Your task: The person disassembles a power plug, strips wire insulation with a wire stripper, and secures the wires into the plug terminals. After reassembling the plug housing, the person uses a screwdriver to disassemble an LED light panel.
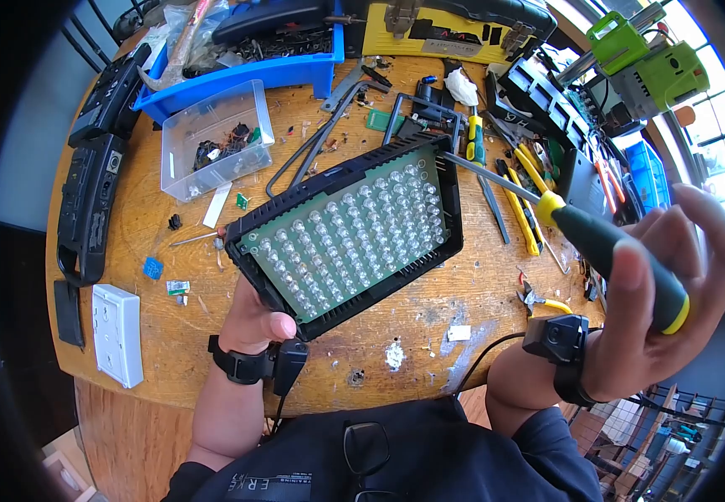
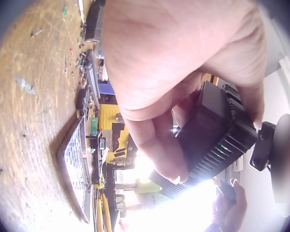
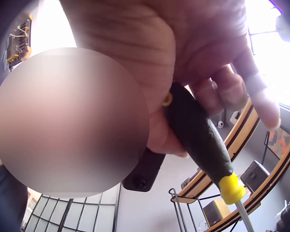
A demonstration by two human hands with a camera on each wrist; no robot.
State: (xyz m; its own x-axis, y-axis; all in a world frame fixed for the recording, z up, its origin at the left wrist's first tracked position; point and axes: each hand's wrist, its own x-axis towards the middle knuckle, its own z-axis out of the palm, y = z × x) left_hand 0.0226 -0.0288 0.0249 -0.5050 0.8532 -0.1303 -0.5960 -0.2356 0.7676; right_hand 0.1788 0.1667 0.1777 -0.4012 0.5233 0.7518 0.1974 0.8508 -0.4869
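Observation:
My left hand (image 1: 253,318) holds a black vented plastic housing (image 1: 249,272) from its near left side, the thumb up at the near edge. Inside it sits a green circuit board with rows of clear LEDs (image 1: 350,238), facing up. In the left wrist view the fingers wrap round the slotted black housing (image 2: 208,140). My right hand (image 1: 672,284) grips a screwdriver (image 1: 605,243) by its dark green and yellow handle, some fingers raised. Its shaft points left, and the tip overlaps the housing's far right corner in the head view. The right wrist view shows the screwdriver handle (image 3: 200,135) against the palm.
A clear plastic box (image 1: 212,151) of scraps and a blue bin (image 1: 237,84) stand at the back left. A yellow toolbox (image 1: 454,38) is behind. Pliers (image 1: 542,297), cutters and other tools lie right. A white plastic case (image 1: 117,335) lies at the left edge.

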